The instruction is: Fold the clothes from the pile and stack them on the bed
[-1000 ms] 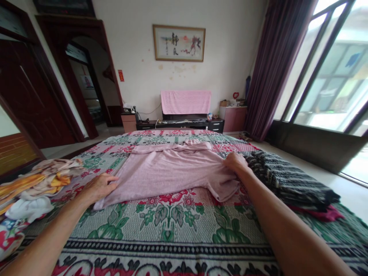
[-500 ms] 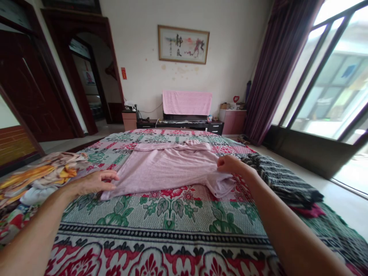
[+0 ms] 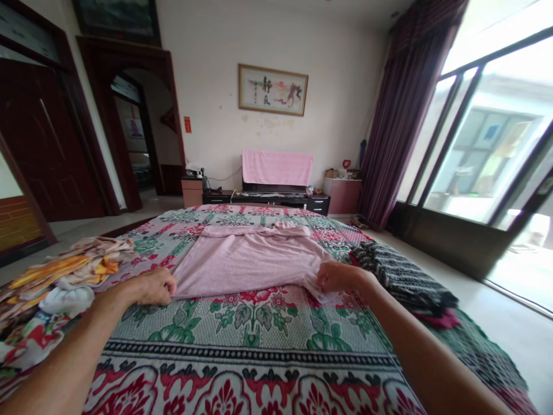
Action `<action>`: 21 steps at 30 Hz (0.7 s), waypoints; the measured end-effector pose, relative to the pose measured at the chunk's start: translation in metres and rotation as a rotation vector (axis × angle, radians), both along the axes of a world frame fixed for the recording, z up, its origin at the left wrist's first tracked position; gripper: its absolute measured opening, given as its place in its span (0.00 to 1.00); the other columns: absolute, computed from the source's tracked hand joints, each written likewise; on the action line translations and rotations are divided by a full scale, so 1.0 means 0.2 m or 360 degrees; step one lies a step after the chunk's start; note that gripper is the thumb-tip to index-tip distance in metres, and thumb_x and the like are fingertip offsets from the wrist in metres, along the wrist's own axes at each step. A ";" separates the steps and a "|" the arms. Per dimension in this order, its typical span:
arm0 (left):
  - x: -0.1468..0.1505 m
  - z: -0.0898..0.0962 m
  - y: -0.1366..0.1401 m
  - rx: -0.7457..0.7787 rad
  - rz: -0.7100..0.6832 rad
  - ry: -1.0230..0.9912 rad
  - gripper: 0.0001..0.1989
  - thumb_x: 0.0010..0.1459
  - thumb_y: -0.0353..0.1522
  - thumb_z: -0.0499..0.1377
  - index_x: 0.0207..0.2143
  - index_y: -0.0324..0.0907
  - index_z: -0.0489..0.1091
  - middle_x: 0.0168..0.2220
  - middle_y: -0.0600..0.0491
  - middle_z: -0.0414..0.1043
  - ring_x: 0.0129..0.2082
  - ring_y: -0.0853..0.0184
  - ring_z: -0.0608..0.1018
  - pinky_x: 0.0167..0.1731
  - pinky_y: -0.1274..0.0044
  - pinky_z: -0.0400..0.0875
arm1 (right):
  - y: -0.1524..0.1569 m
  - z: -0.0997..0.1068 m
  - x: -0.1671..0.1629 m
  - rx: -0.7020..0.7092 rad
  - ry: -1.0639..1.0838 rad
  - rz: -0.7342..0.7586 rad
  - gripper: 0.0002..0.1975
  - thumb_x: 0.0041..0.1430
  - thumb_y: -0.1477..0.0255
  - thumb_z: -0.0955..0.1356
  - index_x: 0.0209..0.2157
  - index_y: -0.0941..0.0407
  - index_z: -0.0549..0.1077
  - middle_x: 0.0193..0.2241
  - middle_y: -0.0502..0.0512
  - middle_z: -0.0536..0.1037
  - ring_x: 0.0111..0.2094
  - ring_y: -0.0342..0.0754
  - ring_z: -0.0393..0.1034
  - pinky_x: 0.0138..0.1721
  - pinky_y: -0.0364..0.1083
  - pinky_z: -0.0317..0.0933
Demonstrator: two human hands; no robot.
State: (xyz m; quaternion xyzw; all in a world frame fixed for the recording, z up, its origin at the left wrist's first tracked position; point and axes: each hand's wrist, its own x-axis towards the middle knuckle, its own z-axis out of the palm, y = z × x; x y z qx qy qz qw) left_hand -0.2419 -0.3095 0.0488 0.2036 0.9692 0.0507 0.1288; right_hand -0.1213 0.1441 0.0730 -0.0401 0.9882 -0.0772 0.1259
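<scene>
A pale pink shirt point(image 3: 246, 259) lies spread across the patterned bedspread point(image 3: 254, 351), its far edge folded over in a strip and a bunched bit at the far right. My left hand point(image 3: 158, 286) is closed on the shirt's near left corner, fingertips curled around the cloth. At the near right side, my right hand point(image 3: 332, 278) pinches the fabric where a sleeve-like part sticks out. Both forearms reach in from the bottom corners of the view.
Crumpled colourful clothes point(image 3: 64, 288) are piled on the left. A folded black-and-white striped garment point(image 3: 401, 274) lies on the right. Beyond the bed stands a low black cabinet point(image 3: 276, 199) with a pink towel point(image 3: 276, 167) draped above it.
My left hand has gone from fingers apart to closed on the shirt's left corner. My right hand has come down nearer to the shirt's near edge. The view has tilted up slightly.
</scene>
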 end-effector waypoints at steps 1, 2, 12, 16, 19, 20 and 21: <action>-0.01 0.00 -0.02 0.0030 -0.0025 -0.0049 0.11 0.35 0.33 0.54 0.23 0.44 0.75 0.32 0.54 0.69 0.34 0.63 0.71 0.31 0.77 0.63 | 0.01 0.01 0.00 0.0001 -0.0079 -0.0007 0.10 0.39 0.78 0.66 0.26 0.57 0.79 0.23 0.50 0.76 0.23 0.42 0.64 0.25 0.40 0.55; -0.01 0.01 -0.04 0.0057 -0.0042 -0.0095 0.11 0.36 0.33 0.54 0.24 0.44 0.74 0.30 0.55 0.69 0.33 0.64 0.71 0.30 0.78 0.62 | 0.03 0.02 0.00 -0.0015 -0.0150 -0.0027 0.10 0.39 0.77 0.66 0.26 0.57 0.79 0.22 0.49 0.76 0.23 0.42 0.64 0.24 0.40 0.55; -0.02 0.04 -0.07 0.0243 0.0100 -0.0359 0.14 0.36 0.33 0.54 0.28 0.42 0.73 0.23 0.58 0.68 0.26 0.68 0.68 0.25 0.80 0.58 | 0.06 0.05 -0.05 -0.0168 -0.0291 -0.0035 0.18 0.40 0.67 0.71 0.37 0.54 0.78 0.31 0.48 0.78 0.29 0.43 0.68 0.29 0.40 0.58; -0.04 0.01 -0.08 0.0253 0.0066 -0.0392 0.13 0.36 0.33 0.55 0.28 0.42 0.72 0.24 0.58 0.69 0.27 0.68 0.69 0.26 0.80 0.59 | -0.05 0.03 -0.03 0.0028 -0.0271 -0.0008 0.26 0.34 0.57 0.74 0.38 0.54 0.77 0.34 0.52 0.78 0.31 0.46 0.69 0.29 0.41 0.59; -0.06 -0.01 -0.08 0.0127 0.0008 -0.0245 0.12 0.36 0.33 0.55 0.26 0.43 0.74 0.30 0.56 0.69 0.31 0.67 0.70 0.28 0.79 0.61 | -0.16 0.01 0.01 0.0282 -0.0161 0.0076 0.21 0.35 0.62 0.74 0.35 0.55 0.78 0.32 0.55 0.78 0.30 0.48 0.69 0.28 0.43 0.58; -0.07 -0.02 -0.08 0.0094 -0.0004 -0.0194 0.12 0.36 0.33 0.55 0.25 0.43 0.75 0.32 0.55 0.69 0.33 0.66 0.70 0.29 0.79 0.62 | -0.18 0.01 0.01 0.0347 -0.0114 0.0124 0.17 0.37 0.66 0.73 0.33 0.56 0.78 0.30 0.55 0.78 0.30 0.48 0.69 0.28 0.43 0.58; -0.07 -0.02 -0.08 0.0077 -0.0015 -0.0161 0.12 0.36 0.33 0.55 0.25 0.43 0.75 0.33 0.54 0.69 0.35 0.65 0.71 0.31 0.79 0.62 | -0.20 0.00 0.01 0.0389 -0.0081 0.0167 0.13 0.39 0.69 0.71 0.31 0.57 0.79 0.28 0.56 0.78 0.29 0.48 0.69 0.28 0.43 0.58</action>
